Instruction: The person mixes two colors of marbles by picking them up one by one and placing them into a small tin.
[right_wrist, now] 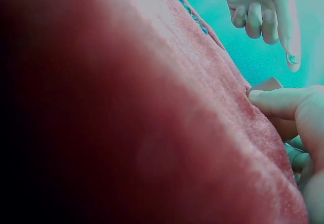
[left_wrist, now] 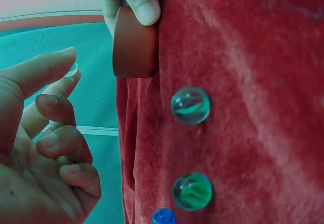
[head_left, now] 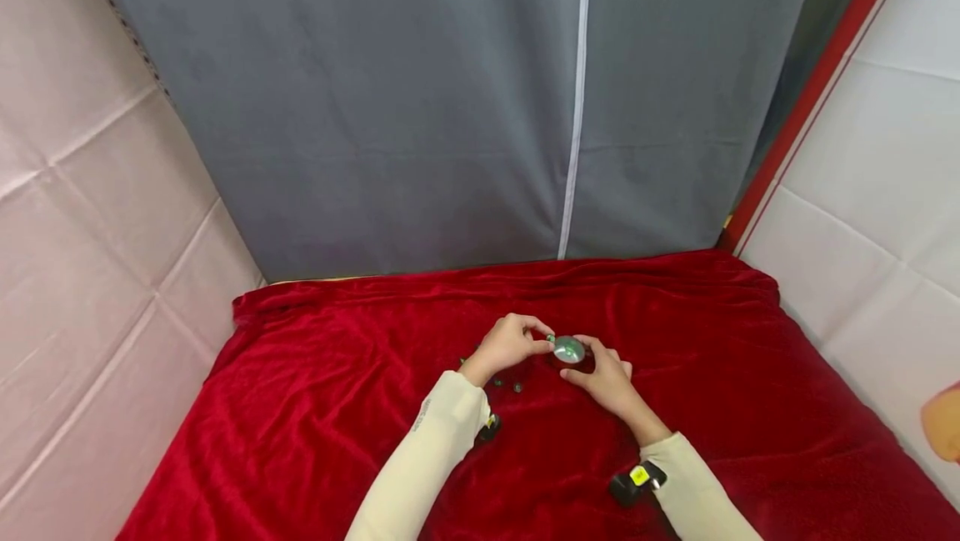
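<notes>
While the right hand [head_left: 611, 378] grips a small metal cup [head_left: 568, 349], the left hand [head_left: 510, 345] pinches a marble [head_left: 551, 338] above it, with loose marbles [left_wrist: 190, 105] scattered on the red cloth [head_left: 337, 408] nearby.

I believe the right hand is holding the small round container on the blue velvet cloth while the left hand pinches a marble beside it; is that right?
Nearly: the velvet cloth is red, not blue, as the head view shows. The rest stands: the right hand holds the small round container on it, and the left hand pinches a marble beside it.
</notes>
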The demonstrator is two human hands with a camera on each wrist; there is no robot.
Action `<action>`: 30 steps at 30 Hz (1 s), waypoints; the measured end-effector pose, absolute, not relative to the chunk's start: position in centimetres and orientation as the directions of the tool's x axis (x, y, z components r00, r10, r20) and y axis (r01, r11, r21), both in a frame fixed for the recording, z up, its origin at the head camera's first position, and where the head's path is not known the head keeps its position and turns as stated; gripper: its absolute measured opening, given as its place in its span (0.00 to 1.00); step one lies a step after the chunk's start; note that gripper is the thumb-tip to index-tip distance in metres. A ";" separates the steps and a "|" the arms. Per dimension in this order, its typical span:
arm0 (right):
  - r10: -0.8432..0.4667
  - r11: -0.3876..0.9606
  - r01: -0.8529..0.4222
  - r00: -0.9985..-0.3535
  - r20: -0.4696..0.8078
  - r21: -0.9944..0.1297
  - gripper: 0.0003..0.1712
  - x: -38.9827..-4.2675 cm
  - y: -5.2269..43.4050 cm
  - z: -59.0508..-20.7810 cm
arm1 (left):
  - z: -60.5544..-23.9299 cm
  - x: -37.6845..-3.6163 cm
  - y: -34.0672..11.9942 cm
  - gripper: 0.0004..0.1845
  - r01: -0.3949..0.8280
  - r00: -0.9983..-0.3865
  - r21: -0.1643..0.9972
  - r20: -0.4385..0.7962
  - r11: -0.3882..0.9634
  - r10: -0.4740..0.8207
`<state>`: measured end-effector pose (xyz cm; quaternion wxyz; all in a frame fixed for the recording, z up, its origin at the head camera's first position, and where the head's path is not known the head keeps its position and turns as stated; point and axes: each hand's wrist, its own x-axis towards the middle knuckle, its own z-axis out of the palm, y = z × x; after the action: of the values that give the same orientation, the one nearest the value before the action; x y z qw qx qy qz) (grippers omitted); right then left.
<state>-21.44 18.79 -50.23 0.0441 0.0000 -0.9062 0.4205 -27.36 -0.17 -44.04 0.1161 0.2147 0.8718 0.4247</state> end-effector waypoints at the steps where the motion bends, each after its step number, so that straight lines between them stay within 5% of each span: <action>1: 0.040 0.646 -0.037 -0.996 0.082 -0.763 0.36 -21.5 18.8 -50.2 | -44.1 -27.5 -0.1 0.10 0.280 -0.880 0.788 -0.017 0.548 0.475; 30: 0.044 0.639 -0.021 -0.997 0.064 -0.769 0.35 -21.8 18.8 -50.0 | -44.3 -28.2 0.5 0.11 0.291 -0.872 0.782 -0.020 0.551 0.489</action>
<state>-21.79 18.80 -50.05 0.0381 -0.0062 -0.9043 0.4250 -28.18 0.52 -44.26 0.1184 0.2234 0.8726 0.4178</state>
